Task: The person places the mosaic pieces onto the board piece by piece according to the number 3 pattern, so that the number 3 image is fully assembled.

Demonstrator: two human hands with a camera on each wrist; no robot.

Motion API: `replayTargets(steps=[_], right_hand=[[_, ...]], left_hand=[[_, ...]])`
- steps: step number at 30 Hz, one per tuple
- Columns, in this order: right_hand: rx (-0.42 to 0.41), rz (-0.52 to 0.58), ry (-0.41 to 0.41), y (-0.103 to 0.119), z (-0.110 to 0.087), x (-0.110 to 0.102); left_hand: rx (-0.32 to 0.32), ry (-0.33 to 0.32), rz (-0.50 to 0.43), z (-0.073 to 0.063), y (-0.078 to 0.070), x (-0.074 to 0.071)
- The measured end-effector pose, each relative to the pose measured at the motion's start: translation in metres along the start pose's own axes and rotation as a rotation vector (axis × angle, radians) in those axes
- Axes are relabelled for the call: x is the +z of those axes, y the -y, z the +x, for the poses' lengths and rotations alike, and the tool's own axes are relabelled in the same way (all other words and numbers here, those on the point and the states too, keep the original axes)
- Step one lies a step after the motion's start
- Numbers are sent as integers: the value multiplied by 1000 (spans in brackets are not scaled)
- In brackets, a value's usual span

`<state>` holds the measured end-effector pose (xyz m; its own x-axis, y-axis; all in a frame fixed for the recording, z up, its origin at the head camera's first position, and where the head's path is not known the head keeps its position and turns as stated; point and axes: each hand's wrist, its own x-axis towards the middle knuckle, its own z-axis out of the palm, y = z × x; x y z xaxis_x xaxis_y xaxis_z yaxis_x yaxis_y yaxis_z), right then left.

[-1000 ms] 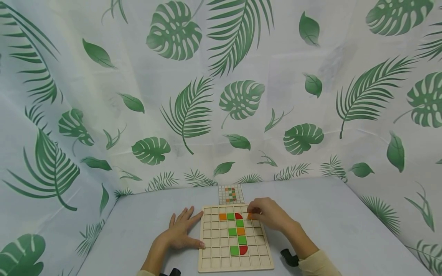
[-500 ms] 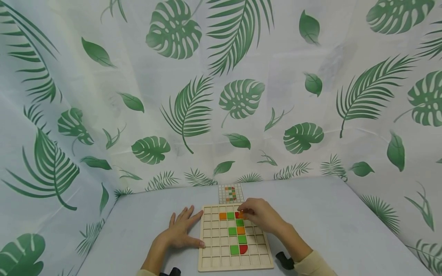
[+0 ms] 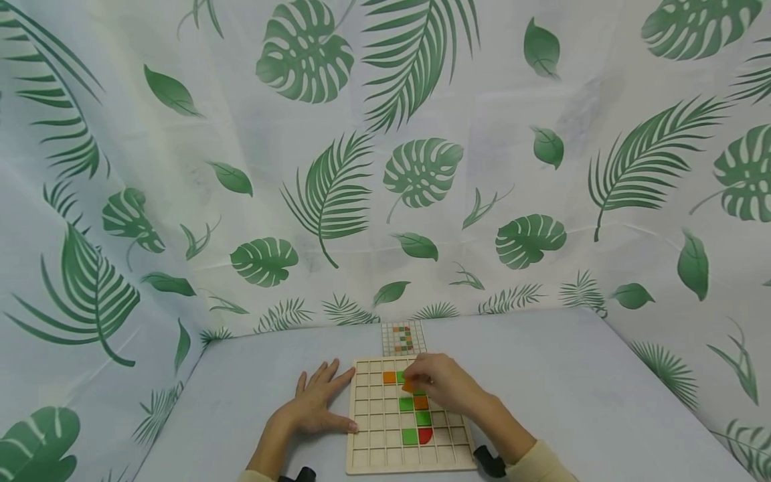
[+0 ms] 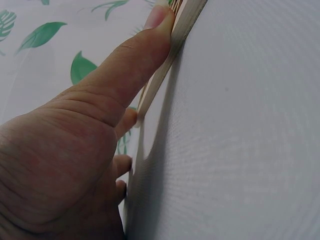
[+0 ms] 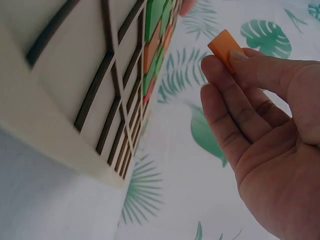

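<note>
My right hand pinches an orange square tile between thumb and fingertips, above the wooden grid board and apart from it. The hand covers part of the board's upper rows. Showing on the board are an orange tile, several green tiles such as one lower down, another orange tile and a red rounded tile. My left hand has spread fingers; its thumb touches the board's left edge, and the index fingertip lies at the upper left corner.
A small pattern card printed with a coloured grid lies just behind the board. The table has a pale cover. Behind it hangs a white cloth printed with green leaves. Dark wrist camera parts sit by the right wrist.
My right hand has moved left and slightly toward me with the orange tile, from the board's upper right to over its middle columns, now covering the upper red tile. The left hand has stayed put.
</note>
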<state>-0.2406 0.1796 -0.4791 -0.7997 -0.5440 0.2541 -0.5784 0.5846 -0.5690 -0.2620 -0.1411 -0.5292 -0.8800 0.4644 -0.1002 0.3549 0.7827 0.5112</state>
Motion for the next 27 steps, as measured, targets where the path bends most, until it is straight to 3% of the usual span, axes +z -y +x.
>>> replayTargets(steps=[27], right_hand=[[-96, -42, 116, 23, 3, 23]], left_hand=[[-14, 8, 8, 0, -1, 0]])
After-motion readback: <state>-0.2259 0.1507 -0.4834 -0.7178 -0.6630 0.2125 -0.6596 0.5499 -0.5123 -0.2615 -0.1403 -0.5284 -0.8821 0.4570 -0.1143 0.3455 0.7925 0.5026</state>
